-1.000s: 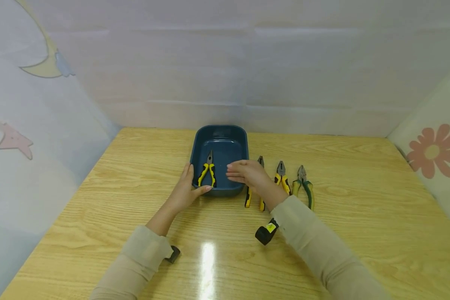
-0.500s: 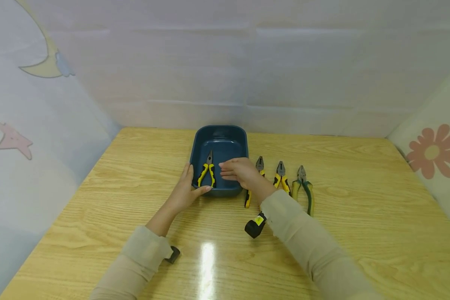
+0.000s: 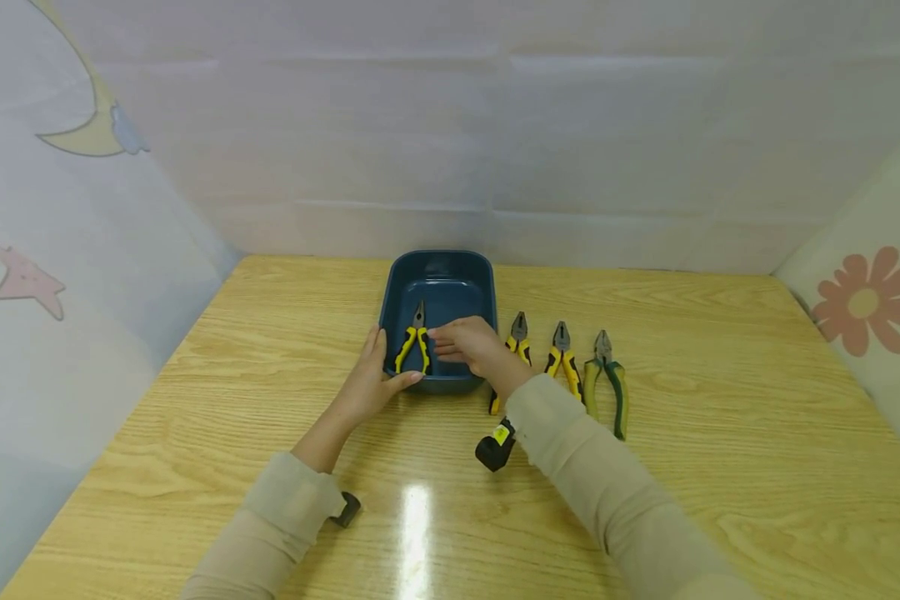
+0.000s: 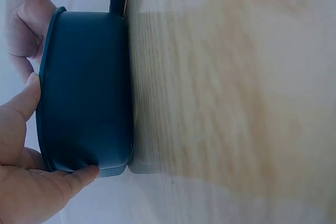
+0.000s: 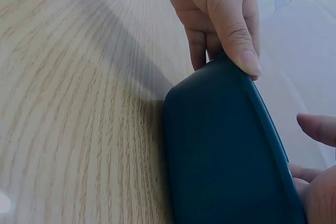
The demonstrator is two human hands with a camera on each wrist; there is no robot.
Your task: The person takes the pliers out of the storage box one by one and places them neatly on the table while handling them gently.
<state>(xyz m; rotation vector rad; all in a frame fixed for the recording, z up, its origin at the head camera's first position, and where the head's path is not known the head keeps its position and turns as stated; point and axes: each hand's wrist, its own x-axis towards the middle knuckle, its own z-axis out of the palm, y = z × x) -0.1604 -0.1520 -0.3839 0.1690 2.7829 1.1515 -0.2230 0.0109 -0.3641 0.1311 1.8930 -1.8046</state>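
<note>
A deep dark-blue tray [image 3: 450, 293] stands at the back middle of the table. My left hand [image 3: 363, 379] holds its front left corner, thumb over the rim and fingers along the outer side wall; the right wrist view shows this left hand [image 5: 220, 19] from the front. Inside the tray, long-nose pliers [image 3: 418, 333] with yellow and black handles lie with the nose pointing away. My right hand [image 3: 468, 343] reaches in over the right rim, fingers extended and loosely bent, fingertips right beside the pliers' right handle. The tray wall [image 4: 86, 87] hides the pliers in the left wrist view.
Right of the tray lie yellow-and-black pliers [image 3: 521, 327], partly under the right forearm, then similar pliers [image 3: 562, 337] and green-handled pliers [image 3: 603, 350]. Black wrist devices [image 3: 495, 447] hang below both sleeves. A white sheet [image 3: 607, 150] hangs behind the table.
My right hand has moved left across the tray, closer to the long-nose pliers, uncovering more of the pliers on the table. My left hand and the tray have stayed put.
</note>
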